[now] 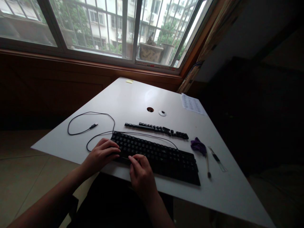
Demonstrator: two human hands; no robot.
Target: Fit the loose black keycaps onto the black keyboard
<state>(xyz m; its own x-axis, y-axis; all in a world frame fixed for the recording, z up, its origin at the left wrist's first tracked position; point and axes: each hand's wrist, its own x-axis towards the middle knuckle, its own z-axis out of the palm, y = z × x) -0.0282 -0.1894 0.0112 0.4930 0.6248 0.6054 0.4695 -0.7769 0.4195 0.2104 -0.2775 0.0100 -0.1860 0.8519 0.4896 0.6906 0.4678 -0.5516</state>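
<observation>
A black keyboard (152, 152) lies near the front edge of the white table, with its keycaps partly off along the front, where it is too dark to tell clearly. My left hand (103, 153) is bent over the keyboard's left end, its fingertips and thumb against it. Just right of it, my right hand (142, 172) pinches a thin, stick-like tool (124, 158) low over the front rows; its kind is hard to make out. Behind the keyboard, several loose black keycaps (179, 135) stand in uneven rows.
The keyboard's cable (89, 112) loops left to a USB plug (94, 125). At right lie a purple cloth (198, 146), a small brush (208, 166) and a keycap puller (217, 158). Farther back are a table hole (150, 109), its round cover (162, 113) and a printed sheet (193, 104).
</observation>
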